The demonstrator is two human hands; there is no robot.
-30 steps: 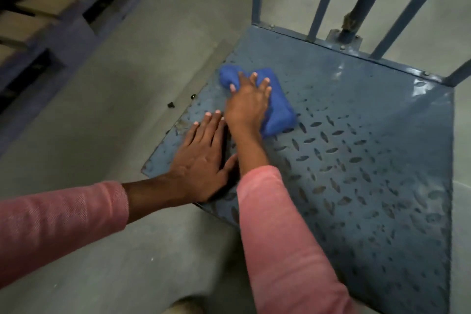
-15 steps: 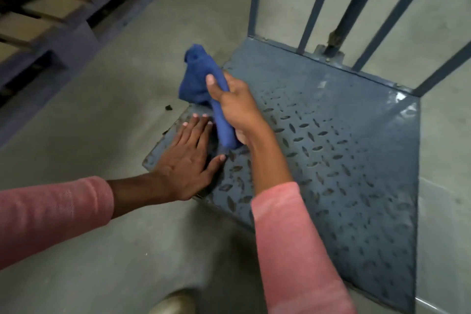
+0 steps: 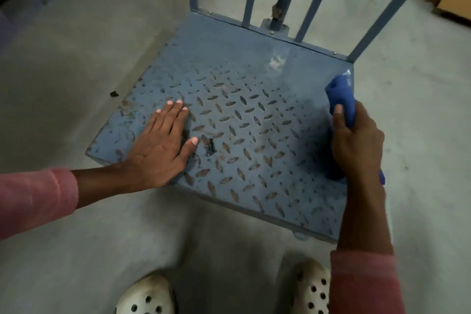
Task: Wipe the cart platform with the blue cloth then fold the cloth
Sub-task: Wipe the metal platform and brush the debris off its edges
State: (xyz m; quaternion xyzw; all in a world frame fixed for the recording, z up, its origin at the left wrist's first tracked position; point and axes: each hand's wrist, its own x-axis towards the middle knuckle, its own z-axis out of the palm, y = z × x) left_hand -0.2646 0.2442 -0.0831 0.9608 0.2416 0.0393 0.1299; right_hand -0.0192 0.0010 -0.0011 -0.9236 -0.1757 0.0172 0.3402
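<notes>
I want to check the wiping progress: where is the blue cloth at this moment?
In the head view, the blue cloth is bunched in the right hand, at the right edge of the cart platform, towards its far corner.

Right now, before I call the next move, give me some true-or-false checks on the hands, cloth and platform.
1. The left hand lies flat on the platform. True.
2. The cloth is spread flat on the platform. False: the right hand grips it bunched up, near the platform's right edge.
3. A small dark scrap lies on the platform beside the left hand. True.
4. Both hands hold the cloth. False: only the right hand does.
</notes>
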